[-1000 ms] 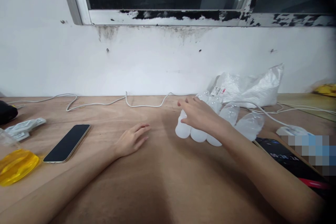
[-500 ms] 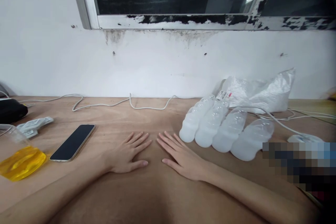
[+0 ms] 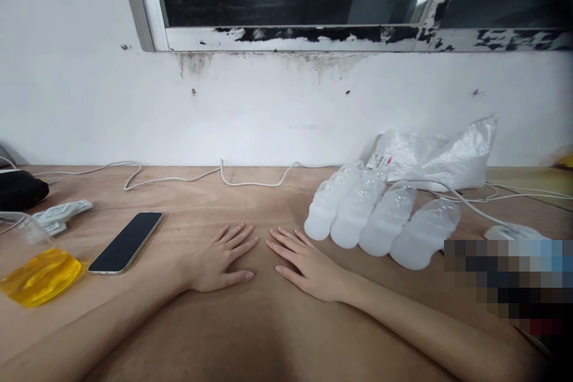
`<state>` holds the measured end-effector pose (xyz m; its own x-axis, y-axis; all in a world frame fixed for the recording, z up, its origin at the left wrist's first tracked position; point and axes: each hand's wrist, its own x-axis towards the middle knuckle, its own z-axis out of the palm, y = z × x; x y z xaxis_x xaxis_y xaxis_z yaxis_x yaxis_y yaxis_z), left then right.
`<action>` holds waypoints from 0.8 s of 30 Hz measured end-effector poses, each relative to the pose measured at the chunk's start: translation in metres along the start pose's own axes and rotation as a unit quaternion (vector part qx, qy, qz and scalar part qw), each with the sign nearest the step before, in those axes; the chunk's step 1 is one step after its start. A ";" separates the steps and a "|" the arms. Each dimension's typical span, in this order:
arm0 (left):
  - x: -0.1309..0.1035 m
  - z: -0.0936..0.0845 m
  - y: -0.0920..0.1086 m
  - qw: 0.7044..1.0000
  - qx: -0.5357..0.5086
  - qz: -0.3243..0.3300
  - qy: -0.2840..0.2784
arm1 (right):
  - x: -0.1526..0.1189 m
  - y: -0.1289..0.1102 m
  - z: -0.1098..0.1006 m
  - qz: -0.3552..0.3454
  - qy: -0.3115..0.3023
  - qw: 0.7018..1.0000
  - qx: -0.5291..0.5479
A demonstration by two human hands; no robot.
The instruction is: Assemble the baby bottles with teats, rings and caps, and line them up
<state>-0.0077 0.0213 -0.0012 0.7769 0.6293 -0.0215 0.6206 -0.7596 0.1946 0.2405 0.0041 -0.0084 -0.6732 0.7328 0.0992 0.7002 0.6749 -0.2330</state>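
Observation:
My left hand point(image 3: 220, 261) lies flat on the wooden table point(image 3: 242, 340), palm down with its fingers spread. My right hand point(image 3: 308, 265) rests beside it in the same way, a small gap between the two. Neither holds anything. To the left of my left hand is a phone point(image 3: 126, 243) with a dark screen. Just beyond my right hand, several translucent plastic bottles point(image 3: 344, 215) lie side by side in a row, with cloudy whitish lower parts.
A clear container with yellow liquid point(image 3: 42, 277) stands at the left, near a black pouch point(image 3: 21, 189) and white power strip point(image 3: 60, 215). A white cable point(image 3: 250, 184) runs along the wall. A silvery plastic bag point(image 3: 443, 158) sits behind the bottles; a pixelated patch covers the right edge.
Both hands stay flat in place. The view has shifted very slightly, so the bottles and bag appear a little further left.

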 end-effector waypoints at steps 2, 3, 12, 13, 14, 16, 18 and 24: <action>0.000 0.000 0.000 1.000 -0.001 0.002 0.001 | 0.000 0.001 0.000 -0.001 -0.001 1.000 0.002; 0.000 0.000 0.000 1.000 -0.001 0.003 0.000 | 0.000 0.000 0.000 -0.001 -0.001 1.000 0.002; 0.001 -0.003 0.002 1.000 0.003 0.007 -0.018 | -0.001 -0.003 -0.003 -0.009 -0.002 1.000 -0.022; 0.001 -0.003 0.003 1.000 0.001 0.007 -0.016 | -0.001 -0.004 -0.004 -0.009 -0.002 1.000 -0.024; 0.001 -0.004 0.002 1.000 -0.001 0.007 -0.014 | -0.001 -0.004 -0.004 -0.009 -0.003 1.000 -0.026; 0.000 -0.004 0.002 1.000 -0.002 0.005 -0.010 | -0.001 -0.004 -0.004 -0.009 -0.004 0.999 -0.032; 0.000 -0.002 0.002 1.000 -0.001 0.005 -0.005 | -0.001 -0.003 -0.003 -0.010 -0.010 0.999 -0.037; 0.003 0.001 0.000 1.000 -0.007 0.013 -0.008 | 0.002 -0.004 -0.001 -0.010 -0.018 0.999 -0.031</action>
<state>-0.0055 0.0226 -0.0020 0.7950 0.6057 -0.0325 0.5981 -0.7738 0.2085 0.2367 0.0032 -0.0068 -0.6942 0.7165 0.0686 0.6993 0.6939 -0.1715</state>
